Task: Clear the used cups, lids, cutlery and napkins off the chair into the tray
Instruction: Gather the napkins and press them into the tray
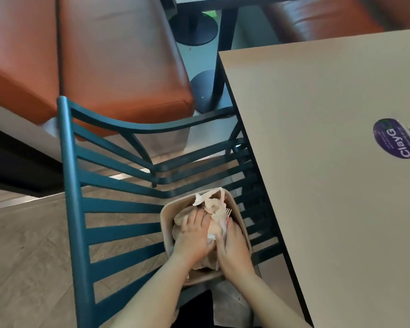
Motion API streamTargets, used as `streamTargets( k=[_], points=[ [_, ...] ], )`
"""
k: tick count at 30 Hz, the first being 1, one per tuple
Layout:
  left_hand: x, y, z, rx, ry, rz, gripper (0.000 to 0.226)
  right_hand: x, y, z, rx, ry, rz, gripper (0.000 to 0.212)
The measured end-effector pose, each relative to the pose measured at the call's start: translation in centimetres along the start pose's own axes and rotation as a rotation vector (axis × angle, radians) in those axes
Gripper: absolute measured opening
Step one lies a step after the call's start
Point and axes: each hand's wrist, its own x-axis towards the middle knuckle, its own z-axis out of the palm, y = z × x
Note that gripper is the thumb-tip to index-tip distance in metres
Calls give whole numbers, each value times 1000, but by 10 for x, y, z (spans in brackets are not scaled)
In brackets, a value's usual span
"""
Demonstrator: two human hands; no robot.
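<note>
Tray (166, 217), a beige rounded-corner container, sits on the slatted seat of a teal metal chair (68, 162) in the lower centre of the frame, just left of the desk edge. It is filled with crumpled napkins (214, 205), pale and pinkish, piled toward its far end; the tines of a white plastic fork (228, 211) stick up among them at the right. Rounded beige shapes under the paper may be lids or cups, but they cannot be told apart. Left hand (194, 240) lies palm-down on the pile, fingers (191, 220) straight and slightly spread, pressing on the contents. Right hand (233, 247) lies alongside it at the tray's right side, fingers close together and flat against the napkins; a scrap of white paper shows between the two hands. Desk (329, 162), tan-topped, fills the right of the frame and carries a round purple sticker (395, 138). Orange upholstered bench (100, 55) occupies the upper left.
</note>
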Motion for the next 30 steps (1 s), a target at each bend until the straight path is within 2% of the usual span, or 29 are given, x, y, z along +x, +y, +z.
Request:
streamTargets(
  k=[3,9,12,15,18,21,25,30],
  points=[
    [2,1,-8,-17,11,3,72,-6,-3,-3,-59,-25,32,62],
    [-19,-4,-29,-58,-5,77,84,-1,-15,-14,-97,-53,96,57],
    [-35,-8,-37,-75,-41,89,90,0,-19,-19,-153,-83,84,65],
    [-49,-7,-40,-40,-47,164,96,-4,-20,-25,-184,-79,46,69],
    [-58,-7,-39,52,-52,203,92,-8,-21,-28,-209,-73,40,68],
    [-61,-4,-37,131,-85,171,93,-12,-22,-31,-237,-73,55,68],
    [-62,0,-38,66,-71,98,117,-18,-27,-35,-143,-37,39,70],
    [-56,0,-51,14,-158,-113,134,-21,-29,-41,-100,-50,55,63]
  ],
)
